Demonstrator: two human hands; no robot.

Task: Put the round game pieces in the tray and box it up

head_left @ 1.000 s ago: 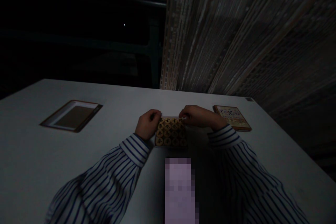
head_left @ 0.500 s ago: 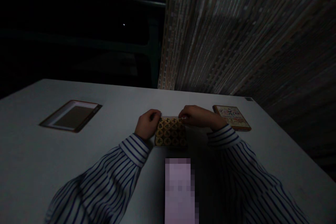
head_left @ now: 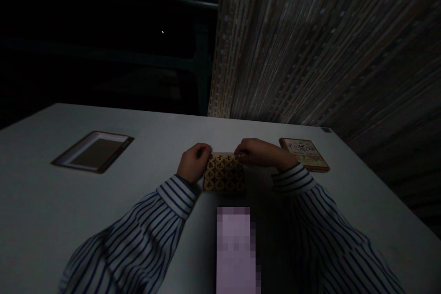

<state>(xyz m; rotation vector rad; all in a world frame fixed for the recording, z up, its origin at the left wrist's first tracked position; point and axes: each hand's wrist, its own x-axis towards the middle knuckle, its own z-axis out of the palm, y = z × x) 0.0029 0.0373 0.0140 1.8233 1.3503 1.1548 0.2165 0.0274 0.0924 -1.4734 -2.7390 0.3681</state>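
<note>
A small tray of Chinese chess pieces [head_left: 224, 174] rests on the table before me, its round wooden discs lined up in rows with dark characters on top. My left hand [head_left: 195, 161] is curled closed at the tray's far left corner, thumb uppermost. At the far right corner, my right hand [head_left: 257, 151] pinches the edge with its fingers together. A thin pale strip shows along the far side between both hands; I cannot tell whether it is rim or wrapping. The fingertips are partly hidden.
An open shallow box part [head_left: 93, 151] lies on the white table [head_left: 155, 138] at left. A decorated box lid [head_left: 309, 155] with Chinese characters is at right, partly behind my wrist. A blurred-out pink rectangle [head_left: 237, 252] is nearest me. A bead curtain [head_left: 275, 46] hangs beyond.
The picture is slightly darker. Both hands and the tray stay where they were.
</note>
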